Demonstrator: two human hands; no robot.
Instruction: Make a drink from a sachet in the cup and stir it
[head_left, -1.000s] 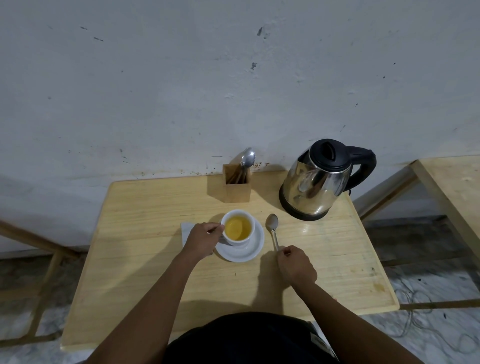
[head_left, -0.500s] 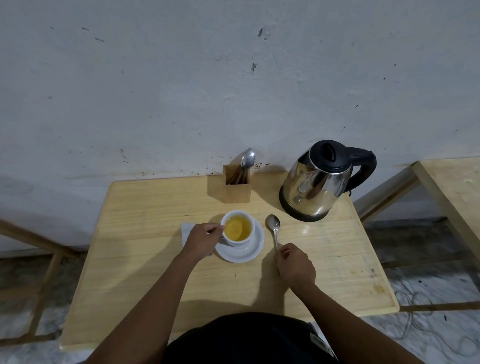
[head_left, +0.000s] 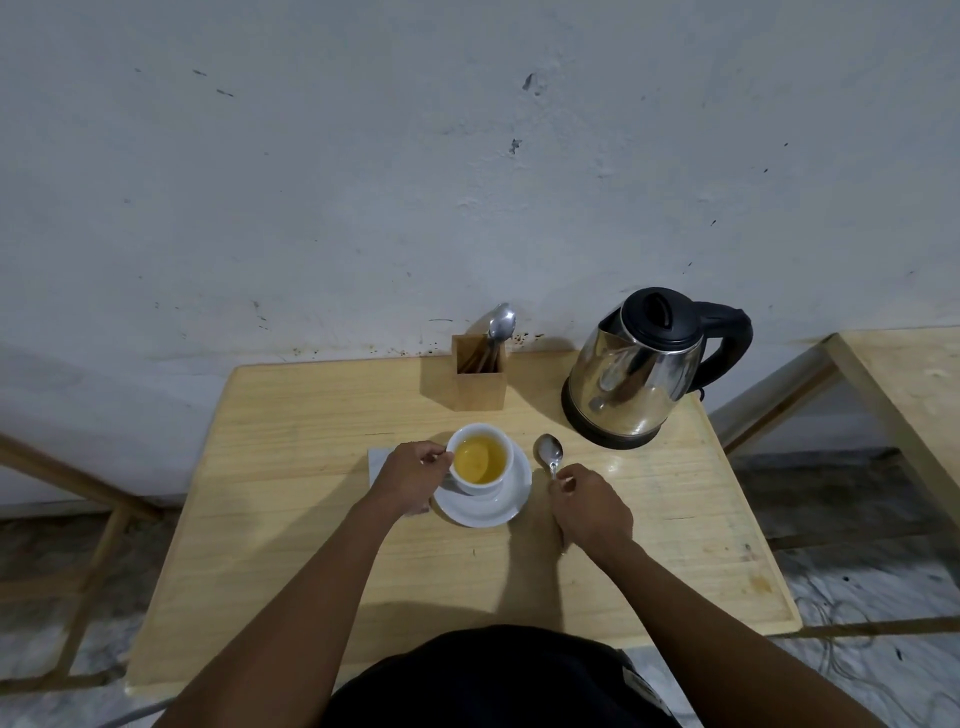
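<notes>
left hand (head_left: 410, 475): pinching the cup (head_left: 480, 460) handle, keeps it steady
right hand (head_left: 589, 506): gripping the spoon (head_left: 550, 453) handle, dip gently (cup's pretty full)

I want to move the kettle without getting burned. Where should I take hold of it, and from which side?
Judging by its pose, grip the black handle, which loops off the kettle toward the right, and come from the right. The steel body may be hot, and the spout faces left toward the wooden holder, so that side offers nothing to hold.
</notes>
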